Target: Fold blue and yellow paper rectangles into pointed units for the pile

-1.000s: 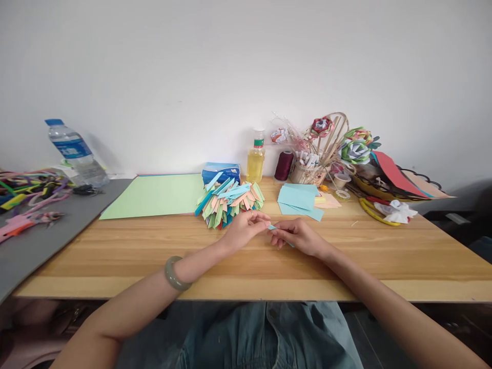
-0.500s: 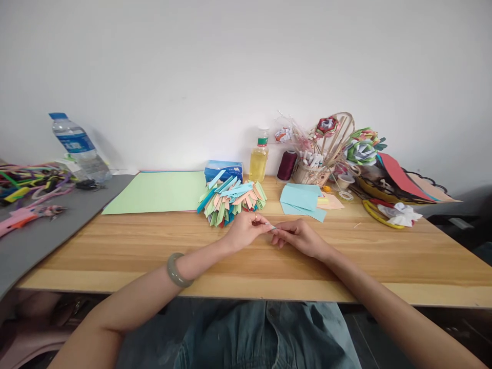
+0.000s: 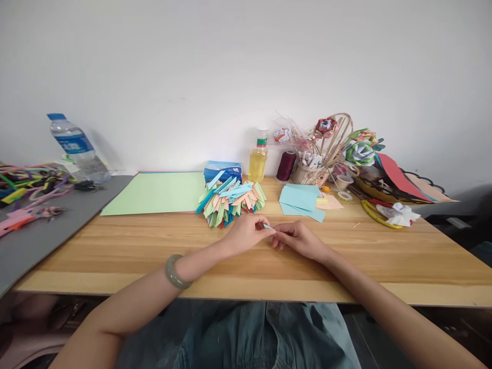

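Observation:
Between my two hands is a small, narrow blue paper piece [image 3: 269, 227], held at the fingertips. My left hand [image 3: 248, 233], with a ring and a bracelet, pinches it from the left. From the right, my right hand [image 3: 298, 238] closes on its other end. Just behind my left hand lies a heap of folded paper strips [image 3: 230, 199] in blue, green and peach. Light blue paper sheets [image 3: 300, 197] rest behind my right hand.
Large green sheets [image 3: 161, 192] lie at the left. Along the wall stand a blue pack [image 3: 223, 170], a yellow liquid bottle [image 3: 258, 163], a dark thread spool [image 3: 286, 166] and a basket [image 3: 310, 176] with paper flowers. A water bottle [image 3: 79, 146] leans at far left.
More of the blue paper piece shows between my fingertips. My hands have shifted only slightly, and the view has moved a little.

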`<act>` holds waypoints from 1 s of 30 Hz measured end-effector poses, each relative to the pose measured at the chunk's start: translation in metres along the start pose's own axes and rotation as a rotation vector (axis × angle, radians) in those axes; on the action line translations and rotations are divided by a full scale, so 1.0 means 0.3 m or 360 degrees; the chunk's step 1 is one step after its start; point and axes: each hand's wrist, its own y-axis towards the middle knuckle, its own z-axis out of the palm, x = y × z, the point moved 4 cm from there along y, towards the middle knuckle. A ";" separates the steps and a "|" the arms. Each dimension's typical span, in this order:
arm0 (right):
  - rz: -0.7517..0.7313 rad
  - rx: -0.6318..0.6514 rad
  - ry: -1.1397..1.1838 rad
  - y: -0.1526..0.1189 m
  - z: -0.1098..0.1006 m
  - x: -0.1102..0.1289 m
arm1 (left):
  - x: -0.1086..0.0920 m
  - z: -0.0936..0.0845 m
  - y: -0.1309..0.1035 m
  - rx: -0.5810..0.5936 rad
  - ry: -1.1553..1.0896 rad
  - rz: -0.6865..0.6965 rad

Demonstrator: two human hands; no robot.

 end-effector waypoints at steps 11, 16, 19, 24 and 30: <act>-0.0330 -0.0149 -0.0681 -0.009 -0.044 0.012 | -0.047 -0.027 -0.027 -0.0141 0.0726 0.0329; -0.0310 -0.0171 -0.0758 -0.022 -0.067 -0.010 | -0.039 -0.028 -0.033 -0.0123 0.0885 0.0335; -0.0381 -0.0179 -0.0838 -0.023 -0.060 -0.006 | -0.036 -0.008 -0.034 -0.0052 0.0966 0.0493; -0.0483 -0.0136 -0.0910 -0.019 -0.046 0.008 | -0.025 0.019 -0.028 0.0029 0.1142 0.0626; -0.0487 -0.0115 -0.0843 -0.025 -0.056 0.002 | -0.031 0.017 -0.037 0.0009 0.1185 0.0719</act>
